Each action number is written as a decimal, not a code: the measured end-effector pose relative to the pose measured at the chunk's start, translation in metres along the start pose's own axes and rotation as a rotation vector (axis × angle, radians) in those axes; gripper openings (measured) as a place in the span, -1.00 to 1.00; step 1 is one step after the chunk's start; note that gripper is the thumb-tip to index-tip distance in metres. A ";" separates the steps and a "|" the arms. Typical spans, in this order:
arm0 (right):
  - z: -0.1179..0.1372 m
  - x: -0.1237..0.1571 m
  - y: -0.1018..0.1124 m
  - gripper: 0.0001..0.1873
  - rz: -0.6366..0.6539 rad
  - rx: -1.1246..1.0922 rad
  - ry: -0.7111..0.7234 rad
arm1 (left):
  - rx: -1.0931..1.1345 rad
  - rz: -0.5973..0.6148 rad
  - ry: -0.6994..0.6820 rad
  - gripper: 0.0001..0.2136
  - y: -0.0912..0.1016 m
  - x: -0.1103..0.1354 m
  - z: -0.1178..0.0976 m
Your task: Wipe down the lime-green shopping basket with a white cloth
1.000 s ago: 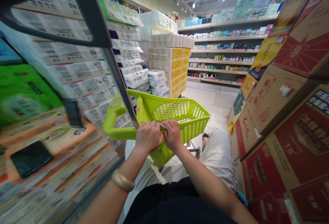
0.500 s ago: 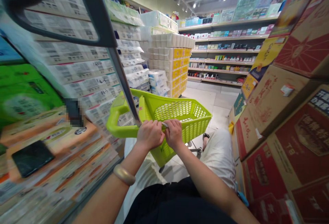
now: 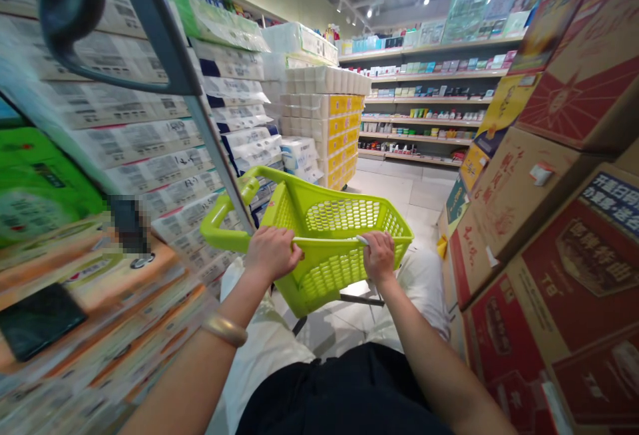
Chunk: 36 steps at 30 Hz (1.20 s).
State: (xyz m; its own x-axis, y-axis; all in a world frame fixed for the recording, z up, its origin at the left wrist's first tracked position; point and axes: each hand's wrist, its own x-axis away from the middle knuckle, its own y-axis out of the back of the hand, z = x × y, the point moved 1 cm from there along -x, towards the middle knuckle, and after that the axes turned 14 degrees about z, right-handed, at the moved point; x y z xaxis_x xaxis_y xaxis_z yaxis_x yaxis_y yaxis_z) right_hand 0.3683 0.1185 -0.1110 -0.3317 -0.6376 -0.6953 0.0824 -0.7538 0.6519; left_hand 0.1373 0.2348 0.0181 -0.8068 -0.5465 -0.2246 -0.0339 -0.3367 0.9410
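Observation:
A lime-green shopping basket (image 3: 324,272) with perforated sides stands before me, no goods visible inside it. Its grey pull handle (image 3: 172,69) rises on a metal rod (image 3: 224,165) at the left. My left hand (image 3: 272,253) is closed over the near rim, beside the foot of the rod. Farther right along the same rim, my right hand (image 3: 379,255) is closed with a small white cloth-like piece (image 3: 363,240) showing at its fingers, pressed against the rim. Most of that piece is hidden by the hand.
Stacked tissue packs (image 3: 170,142) line the left side, with a dark phone-like slab (image 3: 42,320) lying on orange packs. Cardboard cartons (image 3: 539,182) rise close on the right. Stocked shelves (image 3: 424,76) stand at the back beyond the tiled floor (image 3: 394,185).
My right hand has moved right along the rim with the white piece, away from my left hand. My left hand has shifted slightly left. The basket's side is turned more toward me.

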 end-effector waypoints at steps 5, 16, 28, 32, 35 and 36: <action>0.023 0.001 -0.003 -0.75 -0.028 -0.017 -0.099 | 0.062 -0.053 0.071 -0.70 -0.001 -0.004 -0.014; 0.059 -0.006 -0.012 -0.69 0.104 -0.033 0.016 | 0.057 0.118 -0.050 -0.45 -0.042 -0.017 -0.060; 0.031 0.016 0.000 -0.72 -0.018 -0.010 -0.200 | 0.020 0.134 0.066 -0.65 -0.040 -0.013 -0.056; 0.073 0.006 -0.014 -0.65 0.092 -0.072 -0.070 | 0.021 0.126 0.073 -0.65 -0.042 -0.010 -0.051; 0.073 0.007 -0.012 -0.63 0.121 -0.059 -0.007 | 0.018 0.125 0.079 -0.64 -0.044 -0.007 -0.044; 0.067 0.009 -0.009 -0.63 0.123 -0.047 0.005 | 0.017 0.125 0.081 -0.64 -0.045 -0.007 -0.042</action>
State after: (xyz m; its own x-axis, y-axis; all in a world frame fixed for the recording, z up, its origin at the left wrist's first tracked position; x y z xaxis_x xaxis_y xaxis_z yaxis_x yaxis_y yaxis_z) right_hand 0.3015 0.1300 -0.1032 -0.3114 -0.7265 -0.6125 0.1658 -0.6762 0.7178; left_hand 0.1690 0.2215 -0.0329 -0.7549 -0.6440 -0.1242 0.0536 -0.2493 0.9670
